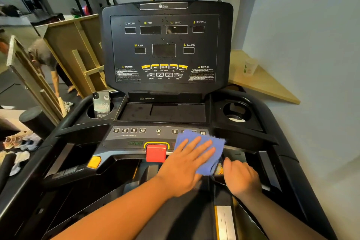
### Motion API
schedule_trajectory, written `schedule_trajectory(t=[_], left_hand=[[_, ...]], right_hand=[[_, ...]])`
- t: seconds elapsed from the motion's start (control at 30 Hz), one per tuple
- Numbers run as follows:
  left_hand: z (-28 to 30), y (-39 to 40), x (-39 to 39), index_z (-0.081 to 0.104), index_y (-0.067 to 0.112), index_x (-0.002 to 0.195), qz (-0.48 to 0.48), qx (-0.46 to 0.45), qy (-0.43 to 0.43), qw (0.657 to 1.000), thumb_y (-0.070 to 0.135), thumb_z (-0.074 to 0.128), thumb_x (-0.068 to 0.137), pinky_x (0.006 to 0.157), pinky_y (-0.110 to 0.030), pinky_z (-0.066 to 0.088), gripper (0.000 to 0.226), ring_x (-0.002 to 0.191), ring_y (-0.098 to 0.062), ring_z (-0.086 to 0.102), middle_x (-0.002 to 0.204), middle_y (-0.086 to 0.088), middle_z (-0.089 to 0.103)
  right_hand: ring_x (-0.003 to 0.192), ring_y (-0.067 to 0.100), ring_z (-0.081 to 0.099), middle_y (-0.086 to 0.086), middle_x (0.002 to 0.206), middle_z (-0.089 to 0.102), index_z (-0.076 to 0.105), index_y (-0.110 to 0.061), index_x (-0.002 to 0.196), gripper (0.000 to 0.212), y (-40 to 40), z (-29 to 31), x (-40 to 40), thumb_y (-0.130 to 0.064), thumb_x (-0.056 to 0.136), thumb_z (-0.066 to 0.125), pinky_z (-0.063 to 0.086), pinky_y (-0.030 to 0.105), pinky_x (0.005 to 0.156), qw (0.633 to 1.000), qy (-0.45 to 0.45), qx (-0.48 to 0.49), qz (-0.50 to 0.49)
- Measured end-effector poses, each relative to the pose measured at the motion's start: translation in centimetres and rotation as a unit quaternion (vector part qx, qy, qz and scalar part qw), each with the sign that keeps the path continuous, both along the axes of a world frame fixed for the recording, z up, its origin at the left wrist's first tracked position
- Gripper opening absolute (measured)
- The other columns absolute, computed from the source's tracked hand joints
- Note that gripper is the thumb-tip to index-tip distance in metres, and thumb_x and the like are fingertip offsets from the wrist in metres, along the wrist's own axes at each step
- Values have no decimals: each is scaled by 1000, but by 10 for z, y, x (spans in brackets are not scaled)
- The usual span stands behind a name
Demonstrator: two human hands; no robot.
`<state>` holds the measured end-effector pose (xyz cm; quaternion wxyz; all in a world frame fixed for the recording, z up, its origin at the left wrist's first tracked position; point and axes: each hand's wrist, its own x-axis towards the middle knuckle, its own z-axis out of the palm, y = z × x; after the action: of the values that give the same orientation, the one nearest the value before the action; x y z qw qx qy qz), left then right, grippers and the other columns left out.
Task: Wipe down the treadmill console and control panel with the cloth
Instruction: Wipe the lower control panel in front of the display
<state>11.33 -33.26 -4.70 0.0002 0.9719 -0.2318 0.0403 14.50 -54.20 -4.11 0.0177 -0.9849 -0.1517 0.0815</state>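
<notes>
Nearest the camera, low in the frame, two bare forearms reach forward over the black treadmill. The left hand [187, 163] lies flat with its fingers straight and spread on a blue, soft, crumpled wiping cloth [202, 150], pressing it onto the right part of the grey control panel [124, 138]; the flat palm probably serves to spread pressure over the buttons. The cloth lies under and just beyond that grip, covering some of the right-hand number keys. Just right of it, the right hand [241, 177] curls its fingers over a black handlebar [241, 149], seemingly for support; what exactly it clasps is partly hidden.

Left of the cloth sits the red square stop button [156, 153], touching or nearly touching its edge. Further up at centre left, a silver-cased smartphone [101, 106] stands in the left cup holder. Beyond, in the upper centre, the black upright console display [165, 48] shows small specks, so it looks not yet wiped. At the far left a person bends beside pale wooden frames.
</notes>
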Motion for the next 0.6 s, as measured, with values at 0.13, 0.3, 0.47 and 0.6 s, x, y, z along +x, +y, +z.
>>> schedule_trajectory(t=[0.13, 0.3, 0.47, 0.6], left_hand=[[19, -7, 40, 12, 23, 163, 134, -64, 21, 989, 50, 15, 98, 125, -53, 14, 70, 158, -24, -1, 171, 2, 7], [12, -25, 26, 4, 21, 163, 84, -15, 1, 996, 51, 16, 100, 126, -53, 1, 71, 156, -29, -9, 171, -2, 0], [-5, -18, -17, 9, 23, 163, 27, 6, -19, 999, 47, 32, 102, 123, -53, 2, 70, 157, -29, 2, 171, 0, 7], [3, -14, 6, 9, 25, 163, 62, -17, -8, 998, 46, 27, 101, 126, -51, 8, 69, 157, -26, -1, 171, 1, 6]], right_hand=[[89, 30, 63, 9, 87, 61, 54, -5, 96, 46, 0, -2, 7, -35, 101, 20, 43, 36, 69, 996, 21, 57, -71], [85, 31, 62, 5, 75, 48, 49, -5, 85, 45, 2, 1, 4, -34, 101, 19, 43, 36, 69, 995, 18, 71, -74], [85, 31, 63, 4, 71, 43, 52, -10, 86, 44, 2, -1, 5, -33, 100, 18, 45, 37, 70, 996, 9, 63, -70], [72, 26, 50, 3, 64, 36, 54, -13, 86, 44, 2, 3, 2, -33, 100, 17, 46, 37, 70, 995, 8, 74, -72]])
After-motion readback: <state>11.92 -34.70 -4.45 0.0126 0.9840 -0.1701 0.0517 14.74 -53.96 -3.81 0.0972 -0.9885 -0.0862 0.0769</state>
